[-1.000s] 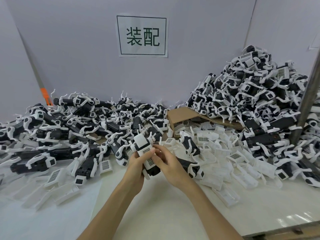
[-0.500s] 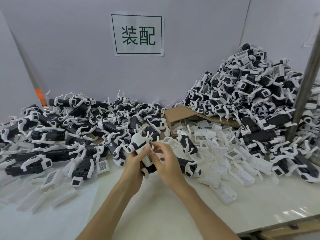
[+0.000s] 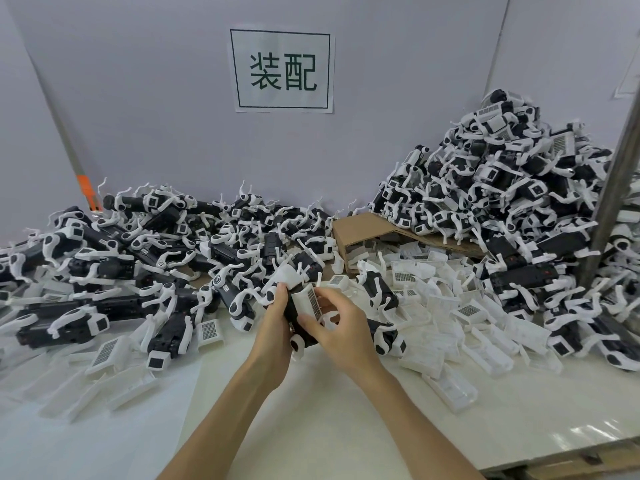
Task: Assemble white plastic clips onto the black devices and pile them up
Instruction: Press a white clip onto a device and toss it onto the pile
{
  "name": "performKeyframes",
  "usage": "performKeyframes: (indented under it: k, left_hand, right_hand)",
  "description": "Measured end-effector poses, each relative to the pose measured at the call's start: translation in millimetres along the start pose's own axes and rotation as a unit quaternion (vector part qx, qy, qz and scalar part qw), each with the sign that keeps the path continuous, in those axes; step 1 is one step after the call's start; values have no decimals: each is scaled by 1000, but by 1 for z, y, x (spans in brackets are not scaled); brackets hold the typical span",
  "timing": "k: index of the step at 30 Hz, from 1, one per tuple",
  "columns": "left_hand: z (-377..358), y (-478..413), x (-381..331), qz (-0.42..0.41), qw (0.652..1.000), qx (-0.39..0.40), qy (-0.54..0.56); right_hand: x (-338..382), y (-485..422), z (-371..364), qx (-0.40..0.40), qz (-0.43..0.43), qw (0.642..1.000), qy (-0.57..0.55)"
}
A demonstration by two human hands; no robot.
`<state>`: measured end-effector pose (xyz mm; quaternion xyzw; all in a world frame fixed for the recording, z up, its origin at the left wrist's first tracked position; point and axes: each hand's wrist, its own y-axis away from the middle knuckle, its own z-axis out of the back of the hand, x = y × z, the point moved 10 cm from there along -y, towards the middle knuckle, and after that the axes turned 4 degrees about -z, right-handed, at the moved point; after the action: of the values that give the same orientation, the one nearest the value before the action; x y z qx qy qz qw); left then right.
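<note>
**Two hands on one device above the table**

The left hand point(image 3: 273, 323) gripped a black device point(image 3: 292, 315) from its left side, fingers wrapped round the body and the thumb up near the top. The right hand point(image 3: 343, 329) met it from the right with curled fingers. Its thumb lay on the dark body, and its fingertips pinched the white clip point(image 3: 304, 301) that sat against the device's upper part. The clip's barcode label faced the camera. The device stood roughly upright, tilted a little to the left, and was held just above the white table point(image 3: 311, 420) at the middle of the view.

Just behind the right hand lay another device point(image 3: 384, 337) with white fittings. Loose white clips point(image 3: 436, 306) were strewn over the table to the right of the hands, and more of them point(image 3: 114, 355) lay to the left.

A low pile point(image 3: 145, 237) of black devices with white parts spread across the left and the back of the table. A tall heap point(image 3: 502, 188) of them rose at the back right, partly resting on a cardboard sheet point(image 3: 360, 228).

A metal post point(image 3: 614, 181) stood slanted at the right edge. On the pale wall point(image 3: 156, 98) hung a sign point(image 3: 282, 71) reading 装配, and an orange strip point(image 3: 85, 188) showed at the left corner.
</note>
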<state>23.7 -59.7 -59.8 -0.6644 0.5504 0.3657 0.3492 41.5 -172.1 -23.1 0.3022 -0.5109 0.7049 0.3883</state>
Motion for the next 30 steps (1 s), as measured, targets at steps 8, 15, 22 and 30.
performKeyframes:
  k: [8,15,22,30]
  left_hand:
    - [7,-3,-1,-24,999,-24,-28]
    - [10,-3,-1,-25,998,-33,-46]
    - [8,-1,-3,-58,993,-22,-104]
    - [21,-2,-10,-75,994,-57,-62]
  right_hand:
    - [1,1,0,-22,18,999,20]
    - [-1,1,-2,-18,5,1000,17]
    - [4,7,-6,-24,25,999,9]
    - [11,11,-22,36,39,998,17]
